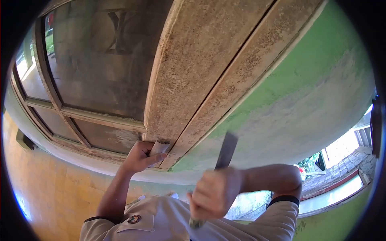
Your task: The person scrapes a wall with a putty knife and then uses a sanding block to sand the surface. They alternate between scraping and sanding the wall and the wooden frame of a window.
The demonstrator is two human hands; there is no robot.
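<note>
A green wall [305, 92], patchy and worn, is filling the right side, and a weathered window frame [209, 68] of pale, speckled wood is running slantwise across the middle, with dusty glass panes [96, 60] sitting to its left. The right hand [215, 193] is gripping a flat-bladed tool [226, 150]. Its fingers [205, 201] are wrapping tightly round the handle, the dark blade is sticking up above the fist towards the frame, and the handle's end is poking out below. The tool and this hand are showing blurred. The left hand [136, 157] is pressing a small roll [160, 147] against the frame's lower end. The fingers are closing round the roll from the left, with the thumb lying under it. The roll is looking pale tan, tube-shaped, open at its upper end.
</note>
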